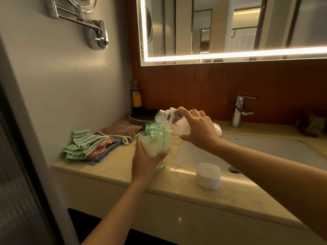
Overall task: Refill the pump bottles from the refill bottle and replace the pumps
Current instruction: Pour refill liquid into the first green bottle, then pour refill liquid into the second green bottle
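My left hand (pixel 144 162) grips a green see-through pump bottle (pixel 154 141) that has no pump on its open neck; pale liquid fills its lower part. It stands at the counter's front, left of the sink. My right hand (pixel 198 129) holds a clear refill bottle (pixel 174 122) tilted on its side, its open mouth pointing left just above and behind the green bottle's neck. White liquid lies in the clear bottle's lower half. A second green bottle (pixel 167 141) stands right behind the first, mostly hidden.
A white rounded container (pixel 208 175) sits on the beige counter (pixel 113 167) at the sink's (pixel 265 151) front edge. Folded cloths (pixel 92 145) lie at the left, with stacked dark plates (pixel 139 118) and a dark bottle (pixel 136 98) behind. A chrome tap (pixel 238 110) stands at the back right.
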